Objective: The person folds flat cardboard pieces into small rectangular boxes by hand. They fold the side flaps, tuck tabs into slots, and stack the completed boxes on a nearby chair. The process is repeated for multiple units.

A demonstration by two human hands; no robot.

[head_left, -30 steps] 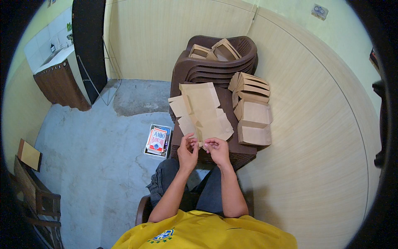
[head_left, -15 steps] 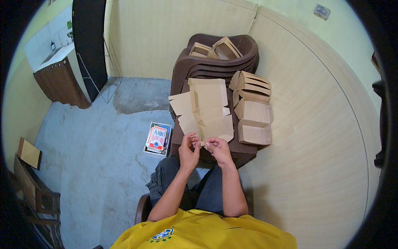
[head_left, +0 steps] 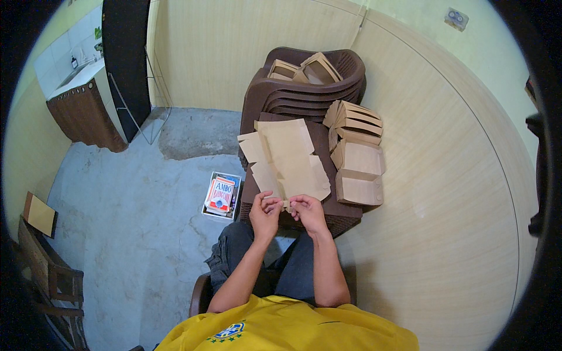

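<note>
A flat, creased sheet of brown cardboard with cut flaps, a box blank point(head_left: 290, 146), lies across the seat of the stacked brown chairs point(head_left: 319, 126) before me. My left hand point(head_left: 266, 213) pinches the near end of the blank by a small tab, thumb and forefinger together. From the other side my right hand point(head_left: 307, 212) grips the same near edge, fingers curled. The fingertips of both hands almost meet there and partly hide the tab. The far end of the blank rests loose on the seat.
Folded cardboard boxes point(head_left: 360, 169) stand along the seat's right side, by the wall. More boxes point(head_left: 319, 69) sit at the chair back. On the floor to the left is a white bin point(head_left: 221, 196) with a printed packet and other items.
The far end of the blank has swung left and come nearer, and its left side flaps lie differently. Both hands stay at the near edge, shifted only slightly.
</note>
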